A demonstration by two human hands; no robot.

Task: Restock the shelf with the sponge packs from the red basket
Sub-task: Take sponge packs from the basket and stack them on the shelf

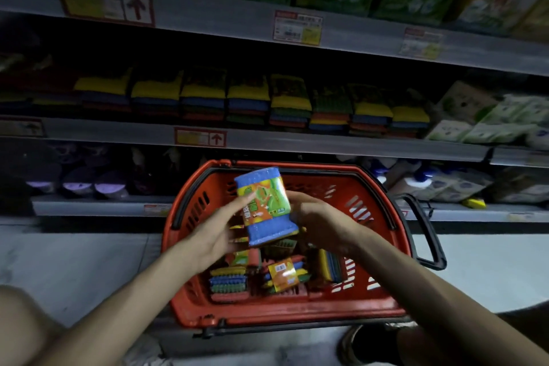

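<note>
Hands [218, 235] [319, 221]; sponge packs [228, 279] in red basket [285, 318]

Dim store light, shelves [267, 140] in deep shadow, hands motion-blurred, wide-angle bending at edges

A shop aisle: stocked shelves [267, 140] with price tags [297, 27] and a red basket [285, 310].

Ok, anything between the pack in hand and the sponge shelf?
Nothing visible. The right hand grips the sponge pack over the red basket, left hand touching it; only open air lies between it and the shelf above.
</note>
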